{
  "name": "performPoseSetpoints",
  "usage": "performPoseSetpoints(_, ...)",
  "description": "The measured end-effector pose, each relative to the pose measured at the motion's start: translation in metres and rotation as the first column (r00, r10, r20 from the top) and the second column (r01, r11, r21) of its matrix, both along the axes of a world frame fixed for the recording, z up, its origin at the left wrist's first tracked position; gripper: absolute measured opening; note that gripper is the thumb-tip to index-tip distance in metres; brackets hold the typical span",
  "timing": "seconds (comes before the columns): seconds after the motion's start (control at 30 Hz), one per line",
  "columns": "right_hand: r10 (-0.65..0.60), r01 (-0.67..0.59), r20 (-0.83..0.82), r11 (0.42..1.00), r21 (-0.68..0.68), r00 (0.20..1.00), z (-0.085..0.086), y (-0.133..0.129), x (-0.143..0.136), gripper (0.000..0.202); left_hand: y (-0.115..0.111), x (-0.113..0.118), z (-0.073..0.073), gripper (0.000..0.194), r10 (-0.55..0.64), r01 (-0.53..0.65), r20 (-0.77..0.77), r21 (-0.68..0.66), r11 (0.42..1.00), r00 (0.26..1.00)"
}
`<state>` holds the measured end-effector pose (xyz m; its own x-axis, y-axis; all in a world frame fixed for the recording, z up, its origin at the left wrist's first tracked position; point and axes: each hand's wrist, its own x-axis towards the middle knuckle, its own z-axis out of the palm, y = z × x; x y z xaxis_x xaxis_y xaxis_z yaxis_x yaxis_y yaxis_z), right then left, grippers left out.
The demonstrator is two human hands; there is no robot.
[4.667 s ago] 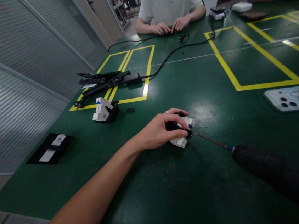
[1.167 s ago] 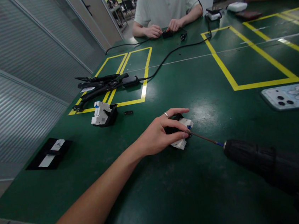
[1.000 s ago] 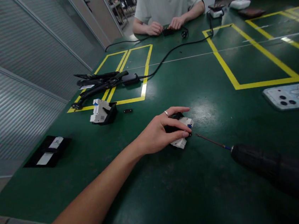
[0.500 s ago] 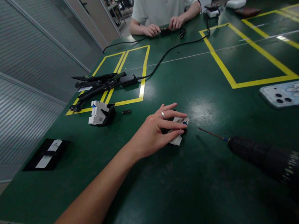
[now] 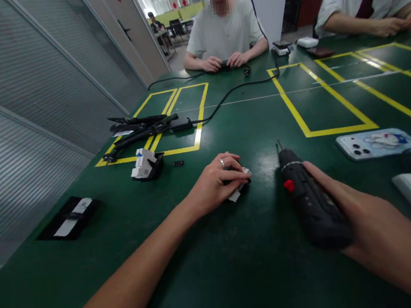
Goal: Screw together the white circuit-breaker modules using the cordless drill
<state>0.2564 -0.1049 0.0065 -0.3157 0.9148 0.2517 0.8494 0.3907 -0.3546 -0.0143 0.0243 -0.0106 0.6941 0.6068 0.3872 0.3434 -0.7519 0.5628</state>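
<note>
Curling over the small white breaker (image 5: 239, 189), the left hand (image 5: 214, 185) fingers cover it loosely; the right hand (image 5: 359, 216) grips the black screwdriver (image 5: 307, 199) beside, which may roll onto them.

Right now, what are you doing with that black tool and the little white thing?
The left hand is cupped over a small white and black electrical part lying on the green table. The right hand grips a black electric screwdriver that lies low over the table, its thin bit pointing away, apart from the part. A similar part sits further left, a phone to the right. Across the table, another person handles something small and dark.
</note>
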Motion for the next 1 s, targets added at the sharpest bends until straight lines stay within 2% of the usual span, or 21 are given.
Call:
performPoseSetpoints(0.13, -0.048, 0.077, 0.327, 0.994, -0.077, 0.944, -0.013, 0.025, -0.009, 0.112, -0.001, 0.002, -0.001, 0.016, 0.035, -0.032, 0.049, -0.055, 0.998, 0.998)
performPoseSetpoints(0.2, -0.022, 0.059, 0.395, 0.995, -0.082, 0.918, -0.017, 0.032, -0.01, 0.119, -0.002, 0.003, 0.0, 0.016, 0.06, -0.05, 0.08, -0.119, 0.992, 0.995)
performPoseSetpoints(0.27, 0.018, 0.025, 0.377, 0.994, -0.108, 0.926, -0.019, 0.034, -0.006, 0.121, -0.003, 0.004, 0.001, 0.017, 0.094, -0.068, 0.126, -0.2, 0.977, 0.988)
performPoseSetpoints(0.33, 0.074, -0.021, 0.301, 0.984, -0.178, 0.951, -0.018, 0.032, 0.001, 0.12, -0.004, 0.004, 0.003, 0.018, 0.13, -0.077, 0.178, -0.275, 0.958, 0.975)
performPoseSetpoints(0.4, 0.154, -0.106, 0.208, 0.969, -0.224, 0.966, -0.013, 0.029, 0.008, 0.107, -0.006, 0.005, 0.005, 0.018, 0.158, -0.079, 0.227, -0.324, 0.943, 0.961)
performPoseSetpoints(0.47, 0.214, -0.187, 0.16, 0.968, -0.166, 0.964, -0.004, 0.029, 0.008, 0.083, -0.009, 0.005, 0.008, 0.017, 0.171, -0.07, 0.27, -0.347, 0.935, 0.947)
performPoseSetpoints(0.53, 0.18, -0.178, 0.133, 0.984, -0.021, 0.975, 0.008, 0.032, -0.003, 0.065, -0.013, 0.006, 0.012, 0.016, 0.174, -0.053, 0.316, -0.357, 0.933, 0.933)
performPoseSetpoints(0.6, 0.08, -0.078, -0.047, 0.995, 0.055, 0.996, 0.018, 0.037, -0.023, 0.059, -0.017, 0.008, 0.017, 0.015, 0.168, -0.022, 0.365, -0.371, 0.928, 0.916)
performPoseSetpoints(0.63, 0.108, -0.098, -0.174, 0.993, 0.065, 0.979, 0.022, 0.039, -0.033, 0.058, -0.02, 0.008, 0.019, 0.015, 0.164, -0.003, 0.391, -0.38, 0.925, 0.906)
performPoseSetpoints(0.7, 0.158, -0.151, -0.422, 0.987, 0.05, 0.893, 0.024, 0.041, -0.053, 0.049, -0.025, 0.01, 0.023, 0.015, 0.155, 0.039, 0.431, -0.409, 0.912, 0.889)
performPoseSetpoints(0.8, 0.188, -0.208, -0.637, 0.977, 0.045, 0.748, 0.017, 0.039, -0.067, 0.032, -0.033, 0.013, 0.024, 0.015, 0.128, 0.085, 0.44, -0.432, 0.898, 0.889)
performPoseSetpoints(0.87, 0.157, -0.2, -0.71, 0.979, 0.022, 0.687, 0.01, 0.035, -0.067, 0.024, -0.037, 0.016, 0.023, 0.016, 0.094, 0.098, 0.42, -0.413, 0.906, 0.903)
performPoseSetpoints(0.93, 0.091, -0.22, -0.775, 0.973, -0.063, 0.625, 0.005, 0.032, -0.063, 0.02, -0.04, 0.019, 0.021, 0.016, 0.064, 0.095, 0.398, -0.366, 0.926, 0.915)
performPoseSetpoints(1.0, -0.003, -0.262, -0.851, 0.951, -0.165, 0.525, 0.003, 0.031, -0.06, 0.019, -0.043, 0.02, 0.02, 0.016, 0.057, 0.067, 0.389, -0.297, 0.952, 0.919)
